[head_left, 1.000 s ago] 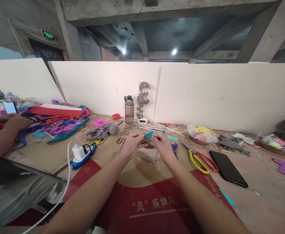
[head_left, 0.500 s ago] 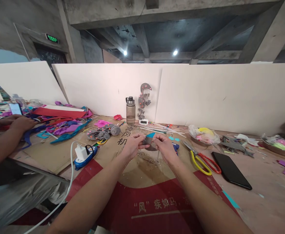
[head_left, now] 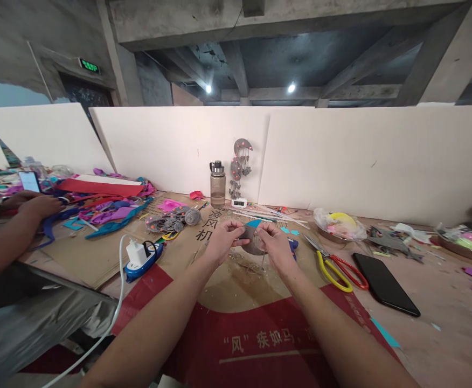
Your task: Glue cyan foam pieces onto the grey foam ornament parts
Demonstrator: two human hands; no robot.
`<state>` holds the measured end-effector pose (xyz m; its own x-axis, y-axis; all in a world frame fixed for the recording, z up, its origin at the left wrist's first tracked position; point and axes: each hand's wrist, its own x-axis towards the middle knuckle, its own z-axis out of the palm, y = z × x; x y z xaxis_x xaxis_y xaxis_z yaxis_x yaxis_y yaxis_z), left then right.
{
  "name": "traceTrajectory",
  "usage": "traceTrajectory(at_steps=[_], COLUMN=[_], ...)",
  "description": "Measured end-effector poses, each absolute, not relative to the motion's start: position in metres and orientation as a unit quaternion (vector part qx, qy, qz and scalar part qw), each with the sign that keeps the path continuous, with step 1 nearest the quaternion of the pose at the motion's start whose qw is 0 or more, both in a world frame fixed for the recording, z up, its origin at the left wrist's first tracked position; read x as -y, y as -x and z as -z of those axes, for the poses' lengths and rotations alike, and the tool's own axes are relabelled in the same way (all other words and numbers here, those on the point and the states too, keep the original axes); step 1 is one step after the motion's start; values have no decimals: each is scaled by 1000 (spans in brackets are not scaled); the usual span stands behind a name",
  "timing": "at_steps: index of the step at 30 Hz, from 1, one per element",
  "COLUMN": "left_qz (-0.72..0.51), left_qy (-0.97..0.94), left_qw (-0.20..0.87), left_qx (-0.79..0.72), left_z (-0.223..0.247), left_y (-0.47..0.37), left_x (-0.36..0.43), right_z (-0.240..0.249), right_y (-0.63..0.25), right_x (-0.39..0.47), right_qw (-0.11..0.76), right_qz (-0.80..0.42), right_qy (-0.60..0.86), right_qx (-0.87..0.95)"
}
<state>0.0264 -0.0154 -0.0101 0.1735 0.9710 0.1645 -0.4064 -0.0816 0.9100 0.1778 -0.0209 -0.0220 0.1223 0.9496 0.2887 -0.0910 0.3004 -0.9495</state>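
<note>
Between my hands, above the cardboard, is a curved grey felt piece (head_left: 254, 247) with a blue pointed piece (head_left: 254, 222) at its upper edge. My left hand (head_left: 224, 238) is closed on its left side, thumb and fingers pinching it. On the other side, my right hand (head_left: 275, 245) pinches the right edge. A thin strand seems to hang below the right fingers; I cannot make out what it is. Beyond my right hand lies a blue tool (head_left: 293, 247), partly hidden by that hand. Small light-blue cutouts (head_left: 289, 231) lie just behind it.
Scissors (head_left: 333, 267) with red and yellow handles and a black phone (head_left: 385, 284) lie to the right. A water bottle (head_left: 217, 185) stands at the back. On the left are a blue power strip (head_left: 144, 262), its white cable, felt scraps (head_left: 117, 213) and another person's hands (head_left: 37, 205).
The grey felt piece has turned so more of its curved face shows between my hands. Both hands stay pinched on it. The whole view has shifted slightly.
</note>
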Motion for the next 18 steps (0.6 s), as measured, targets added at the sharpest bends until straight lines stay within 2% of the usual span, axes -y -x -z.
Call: traceTrajectory(at_steps=[11, 16, 18], left_qz=[-609, -597, -578], left_qy=[-545, -651, -672], left_qw=[456, 260, 212], left_qx=[-352, -389, -412], left_z=[22, 27, 26], left_y=[-30, -31, -31], left_x=[8, 5, 5], right_z=[14, 16, 15], right_y=[-163, -158, -156], right_x=[30, 31, 33], right_qw=[632, 624, 619], right_qz=[-285, -247, -241], right_qy=[454, 470, 470], right_qx=[561, 573, 581])
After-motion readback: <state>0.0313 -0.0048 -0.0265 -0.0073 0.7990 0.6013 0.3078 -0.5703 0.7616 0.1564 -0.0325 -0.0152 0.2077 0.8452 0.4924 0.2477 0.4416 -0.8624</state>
